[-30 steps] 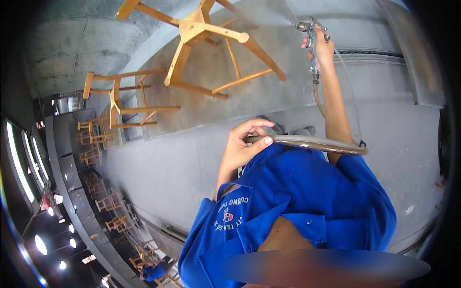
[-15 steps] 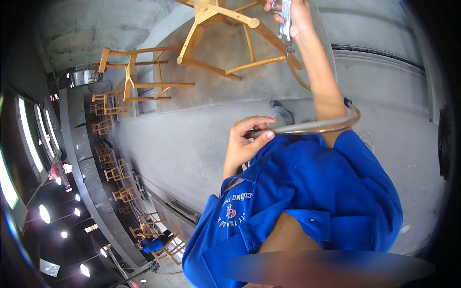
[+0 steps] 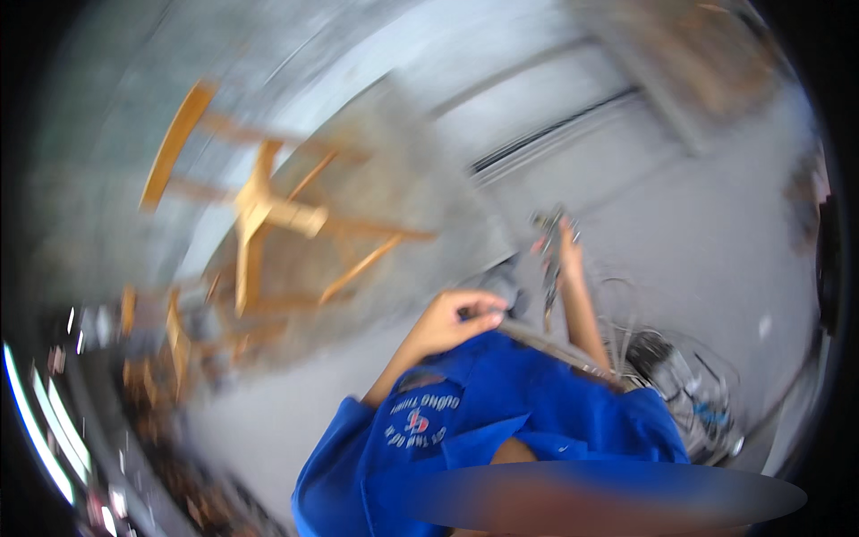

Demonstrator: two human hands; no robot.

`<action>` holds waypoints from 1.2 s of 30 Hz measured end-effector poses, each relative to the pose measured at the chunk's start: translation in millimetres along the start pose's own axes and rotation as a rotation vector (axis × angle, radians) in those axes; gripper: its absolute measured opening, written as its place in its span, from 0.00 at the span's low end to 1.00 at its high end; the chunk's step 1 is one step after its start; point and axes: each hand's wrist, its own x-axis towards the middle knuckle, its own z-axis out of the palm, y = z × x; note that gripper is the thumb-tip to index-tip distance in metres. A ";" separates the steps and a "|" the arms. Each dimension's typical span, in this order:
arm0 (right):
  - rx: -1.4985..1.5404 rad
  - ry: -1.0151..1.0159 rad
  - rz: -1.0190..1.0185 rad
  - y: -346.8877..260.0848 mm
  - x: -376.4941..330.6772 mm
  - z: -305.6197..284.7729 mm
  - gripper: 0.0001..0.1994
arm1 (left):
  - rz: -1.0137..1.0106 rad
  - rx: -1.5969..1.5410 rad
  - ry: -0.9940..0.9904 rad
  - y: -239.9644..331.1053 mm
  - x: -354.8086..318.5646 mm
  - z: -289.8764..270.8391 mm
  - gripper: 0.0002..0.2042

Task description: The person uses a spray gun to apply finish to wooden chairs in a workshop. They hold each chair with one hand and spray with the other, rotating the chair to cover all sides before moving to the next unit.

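My right hand is closed round a metal spray gun, out to the right of my body and above the grey floor. A hose crosses in front of my blue shirt. My left hand is curled round its near end, thumb and fingers nearly meeting. A wooden chair frame stands to the left, away from both hands, on a grey board. Motion blur softens the spray gun and the chair.
More wooden chair frames stand in a blurred row at the lower left. Tangled hoses and dark equipment lie on the floor at right, close to my right elbow. A dark grate strip runs beyond the board.
My view has swung right, so the chairs lie farther left. My right arm has come down from above the chair, bringing the spray gun nearer my body. My left hand still holds the hose.
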 end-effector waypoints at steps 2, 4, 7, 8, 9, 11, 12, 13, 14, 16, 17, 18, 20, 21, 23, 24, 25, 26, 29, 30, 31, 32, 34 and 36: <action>0.062 0.169 0.009 6.1 -16.3 -75.1 0.25 | 0.003 0.157 -0.338 15.3 54.4 8.7 0.12; 0.038 0.302 0.087 6.6 -40.1 -147.2 0.19 | 0.382 0.383 -0.560 44.2 111.2 18.8 0.12; 0.169 0.628 0.013 26.5 -82.9 -234.9 0.12 | 0.682 0.441 -0.492 108.4 185.7 23.2 0.14; 0.177 0.760 0.004 32.8 -91.8 -260.2 0.08 | 0.757 0.492 -0.439 135.9 212.2 25.1 0.16; 0.230 0.795 -0.063 42.5 -103.6 -282.8 0.07 | 0.886 0.497 -0.411 161.1 230.5 22.9 0.20; 0.318 1.087 -0.007 68.6 -111.5 -317.0 0.09 | 1.043 0.480 -0.414 209.2 265.9 20.3 0.25; 0.347 1.133 -0.022 87.3 -114.8 -328.6 0.09 | 1.127 0.428 -0.447 230.4 282.8 22.1 0.27; 0.386 1.186 -0.014 107.9 -117.4 -338.5 0.08 | 1.192 0.377 -0.468 245.4 298.0 29.3 0.29; 0.364 1.205 0.113 125.2 -118.4 -344.5 0.08 | 1.212 0.201 -0.519 260.3 315.2 40.9 0.28; 0.096 1.262 0.314 168.2 -114.0 -334.2 0.14 | 1.168 -0.121 -0.610 281.4 349.3 64.8 0.26; -0.165 1.316 0.432 187.9 -112.0 -324.1 0.17 | 1.161 -0.160 -0.598 288.4 367.4 78.2 0.23; -0.275 1.334 0.483 202.0 -111.9 -318.5 0.18 | 1.133 -0.265 -0.639 293.8 386.6 92.8 0.22; -0.254 1.270 0.573 218.5 -100.6 -312.3 0.19 | 1.074 -0.481 -0.735 298.4 426.3 131.3 0.21; -0.199 1.221 0.607 219.0 -91.0 -312.8 0.20 | 0.896 -0.544 -0.639 296.8 444.0 150.8 0.20; -0.110 1.137 0.634 211.6 -72.0 -322.0 0.21 | 0.844 -0.585 -0.726 293.8 481.3 196.3 0.21; -0.081 1.100 0.634 203.7 -60.6 -330.8 0.21 | 0.798 -0.614 -0.747 292.3 498.6 221.6 0.21; -0.055 1.071 0.625 193.4 -48.9 -342.1 0.22 | 0.737 -0.651 -0.772 289.7 511.7 247.8 0.22; -0.032 1.040 0.621 180.6 -38.2 -354.0 0.22 | 0.709 -0.630 -0.764 289.4 522.5 274.0 0.22; 0.010 0.995 0.575 138.2 -15.7 -399.4 0.24 | 0.581 -0.617 -0.724 298.4 541.5 355.9 0.20; 0.015 0.988 0.556 124.7 -9.1 -415.8 0.25 | 0.529 -0.641 -0.716 301.6 543.5 383.8 0.19; 0.014 0.976 0.532 111.2 -1.8 -434.4 0.25 | 0.487 -0.671 -0.711 305.3 546.0 403.2 0.17; 0.010 0.976 0.492 96.7 6.2 -457.0 0.26 | 0.502 -0.608 -0.729 312.4 552.6 421.7 0.14; -0.024 0.996 0.395 66.2 19.2 -505.6 0.27 | 0.548 -0.515 -0.778 325.4 567.4 454.5 0.09; -0.085 1.087 0.308 33.4 32.4 -555.5 0.28 | 0.639 -0.499 -0.757 332.0 581.4 475.6 0.06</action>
